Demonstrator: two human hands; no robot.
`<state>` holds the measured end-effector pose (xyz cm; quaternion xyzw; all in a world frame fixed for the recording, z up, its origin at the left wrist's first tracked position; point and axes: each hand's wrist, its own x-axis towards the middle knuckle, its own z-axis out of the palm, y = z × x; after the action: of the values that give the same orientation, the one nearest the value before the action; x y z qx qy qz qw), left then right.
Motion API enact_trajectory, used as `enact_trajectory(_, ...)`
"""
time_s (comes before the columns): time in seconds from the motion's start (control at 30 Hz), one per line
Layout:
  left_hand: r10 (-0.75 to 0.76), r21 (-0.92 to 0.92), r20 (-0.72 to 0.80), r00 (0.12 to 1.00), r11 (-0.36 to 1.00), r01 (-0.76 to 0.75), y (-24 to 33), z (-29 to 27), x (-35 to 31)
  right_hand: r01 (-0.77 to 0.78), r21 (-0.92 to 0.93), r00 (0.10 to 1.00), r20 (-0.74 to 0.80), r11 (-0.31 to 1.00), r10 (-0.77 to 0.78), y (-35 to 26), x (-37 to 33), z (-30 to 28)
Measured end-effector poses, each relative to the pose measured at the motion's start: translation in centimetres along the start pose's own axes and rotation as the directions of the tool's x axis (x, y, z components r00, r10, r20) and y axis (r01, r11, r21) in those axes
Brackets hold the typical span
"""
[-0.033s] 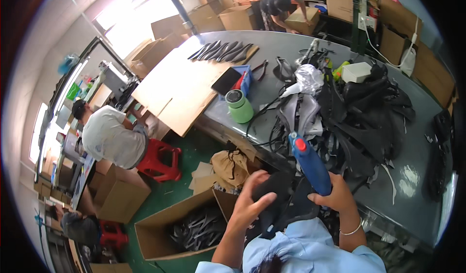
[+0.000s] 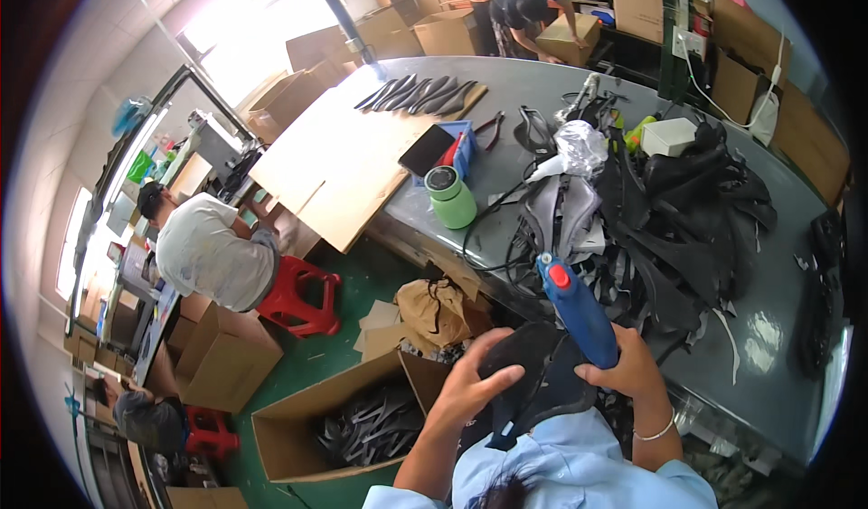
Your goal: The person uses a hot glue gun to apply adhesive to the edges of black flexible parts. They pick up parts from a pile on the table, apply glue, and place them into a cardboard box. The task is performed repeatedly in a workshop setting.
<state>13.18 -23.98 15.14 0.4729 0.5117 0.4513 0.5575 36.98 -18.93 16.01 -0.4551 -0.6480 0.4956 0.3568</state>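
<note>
My left hand [image 2: 472, 384] grips the left edge of a black padded piece [image 2: 517, 371], its thumb lying on the upper face. The piece is rounded, has a dark lengthwise slit and looks like a bicycle saddle cover. In my right hand [image 2: 624, 364] is a blue handheld power tool [image 2: 581, 315] with a red button, its fingers wrapped round the lower end. The tool points up and away from me, its tip just short of the pile of black pieces [image 2: 651, 229]. My right thumb is close to the padded piece; whether it touches is unclear.
A grey-topped table [image 2: 759, 328] holds a green bottle [image 2: 449, 198], a blue bin [image 2: 464, 147], pliers [image 2: 494, 131] and a row of black shaped pieces [image 2: 420, 95]. Left of me stands a cardboard box [image 2: 271, 437] of dark strips. A person [image 2: 212, 251] sits on a red stool [image 2: 303, 296].
The black padded piece has tilted in my left hand, so more of its face and slit shows. My right hand and the blue tool have barely moved.
</note>
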Motion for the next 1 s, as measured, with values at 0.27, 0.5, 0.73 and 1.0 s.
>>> enact_trajectory(0.27, -0.057, -0.487, -0.211, 0.976, 0.872, -0.054, -2.1, -0.7, -1.7, -0.046, 0.012, 0.993, -0.113, 0.999, 0.047, 0.7, 0.3, 1.6)
enact_trajectory(0.5, 0.198, -0.625, -0.417, 0.887, 0.646, -0.438, -0.4, 1.6, -0.9, 0.184, -0.315, 0.976, -0.052, 0.931, -0.21, 2.6, -2.0, 5.3)
enact_trajectory(0.73, 0.295, -0.458, -0.572, 0.766, 0.66, -0.596, -2.9, 2.9, -0.7, 0.389, -0.434, 0.917, 0.101, 0.813, -0.385, 1.1, -4.2, 7.8)
enact_trajectory(1.0, 0.348, -0.308, -0.604, 0.717, 0.729, -0.612, -6.2, 3.5, -1.4, 0.408, -0.43, 0.912, 0.149, 0.805, -0.382, 1.0, -4.8, 8.0)
